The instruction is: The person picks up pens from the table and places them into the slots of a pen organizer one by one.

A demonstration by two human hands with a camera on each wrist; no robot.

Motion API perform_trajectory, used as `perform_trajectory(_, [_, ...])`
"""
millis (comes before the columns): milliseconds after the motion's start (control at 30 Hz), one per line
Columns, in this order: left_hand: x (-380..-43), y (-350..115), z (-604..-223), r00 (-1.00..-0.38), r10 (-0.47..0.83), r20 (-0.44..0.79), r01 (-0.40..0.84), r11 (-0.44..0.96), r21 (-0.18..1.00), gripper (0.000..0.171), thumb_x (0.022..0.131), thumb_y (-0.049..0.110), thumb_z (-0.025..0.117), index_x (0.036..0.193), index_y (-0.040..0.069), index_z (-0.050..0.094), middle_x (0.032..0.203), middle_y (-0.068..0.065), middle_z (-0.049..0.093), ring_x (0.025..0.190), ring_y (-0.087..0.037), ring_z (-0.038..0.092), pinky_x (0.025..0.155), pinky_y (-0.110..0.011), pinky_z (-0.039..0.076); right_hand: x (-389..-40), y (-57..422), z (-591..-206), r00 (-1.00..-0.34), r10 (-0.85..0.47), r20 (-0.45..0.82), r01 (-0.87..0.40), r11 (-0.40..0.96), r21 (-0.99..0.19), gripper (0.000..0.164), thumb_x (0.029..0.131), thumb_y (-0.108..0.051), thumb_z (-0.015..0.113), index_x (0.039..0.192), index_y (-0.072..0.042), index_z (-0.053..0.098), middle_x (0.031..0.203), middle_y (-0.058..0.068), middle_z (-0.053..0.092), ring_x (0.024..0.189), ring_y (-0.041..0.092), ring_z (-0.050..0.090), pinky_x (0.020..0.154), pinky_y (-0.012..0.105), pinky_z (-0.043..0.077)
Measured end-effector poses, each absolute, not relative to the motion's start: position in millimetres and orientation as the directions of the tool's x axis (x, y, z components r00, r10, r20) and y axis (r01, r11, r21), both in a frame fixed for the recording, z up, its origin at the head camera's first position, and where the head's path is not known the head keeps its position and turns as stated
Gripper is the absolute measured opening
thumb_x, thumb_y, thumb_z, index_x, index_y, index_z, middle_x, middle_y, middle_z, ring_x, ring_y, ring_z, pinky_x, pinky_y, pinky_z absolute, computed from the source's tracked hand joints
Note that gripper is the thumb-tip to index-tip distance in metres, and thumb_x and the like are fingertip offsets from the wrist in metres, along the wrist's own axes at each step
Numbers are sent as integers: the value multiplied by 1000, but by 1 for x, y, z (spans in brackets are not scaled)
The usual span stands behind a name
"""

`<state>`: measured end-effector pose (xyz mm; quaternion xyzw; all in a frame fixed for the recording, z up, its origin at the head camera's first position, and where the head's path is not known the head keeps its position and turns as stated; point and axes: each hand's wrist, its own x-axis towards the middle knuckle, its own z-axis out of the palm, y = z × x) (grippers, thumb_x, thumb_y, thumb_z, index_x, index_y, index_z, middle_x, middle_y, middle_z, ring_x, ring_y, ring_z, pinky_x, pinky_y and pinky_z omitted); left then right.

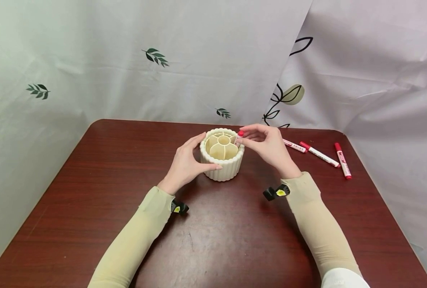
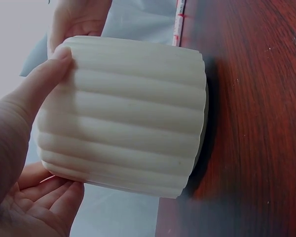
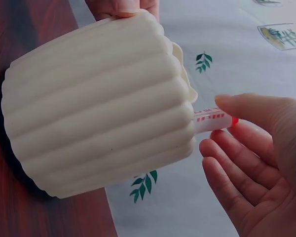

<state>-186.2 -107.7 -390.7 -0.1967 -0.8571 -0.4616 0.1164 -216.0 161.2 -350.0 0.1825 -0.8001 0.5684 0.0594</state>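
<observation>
A cream pen holder (image 1: pixel 222 171) with a fluted, round wall stands upright on the table, its inside split into petal-shaped compartments around a central ring. Thumb in front and fingers at the far left side, my left hand (image 1: pixel 185 162) grips it near the rim. At the holder's right side, my right hand (image 1: pixel 269 147) pinches a white marker (image 3: pixel 209 120) by its upper part, between thumb and index finger. The marker's red end (image 1: pixel 240 133) points up, and its lower part is hidden inside a right-hand compartment. The other right fingers spread loosely beside it.
Three more red-and-white markers lie to the right on the dark red wooden table (image 1: pixel 91 208): one (image 1: pixel 295 146) partly behind my right hand, a second (image 1: pixel 321 155) farther right, a third (image 1: pixel 343 161) near the right edge. A pale leaf-print curtain (image 1: pixel 119 88) hangs behind.
</observation>
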Motion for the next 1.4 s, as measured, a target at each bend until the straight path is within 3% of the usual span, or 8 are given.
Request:
perform_trajectory(200, [-185,-108,-391,-891,227,394,454,471,756,103,63,45,98,148,9,52,145,-1,55,129,-14,52,104,-35,47,-212,172,-349,-925,-211,315,-367,290,-884,39,84,-23,87,117,-7,76,104,6,75,88,21,72,79,30,59])
perform_trajectory(433, [-181,-108,-390,-897,206,391,442,398,804,95,67,35,98,146,6,54,140,-1,57,126,-14,57,103,-27,47,-208,190,-350,-959,-139,248,-280,320,-905,44,84,-30,87,122,-12,75,117,11,72,99,17,72,84,28,57])
perform_trajectory(567, [-178,-107,-390,-897,199,394,442,384,811,89,71,30,96,145,5,54,140,-3,57,126,-17,57,103,-27,47,-206,205,-353,-973,-85,214,-230,352,-907,47,84,-33,87,124,-12,75,120,6,72,104,14,70,87,24,55])
perform_trajectory(967, [-162,-110,-385,-912,175,371,410,436,801,82,73,29,95,141,5,57,135,-2,60,118,-17,62,100,-29,50,-213,265,-360,-976,62,211,-156,477,-865,50,88,-35,83,128,-9,72,122,7,71,105,3,64,81,13,48])
perform_trajectory(1400, [-157,-111,-385,-902,184,391,431,453,780,89,72,31,95,145,4,52,135,-6,59,123,-20,59,102,-30,48,-228,310,-375,-979,151,133,-12,616,-788,61,89,-49,76,132,-6,69,133,14,64,124,18,52,88,18,42])
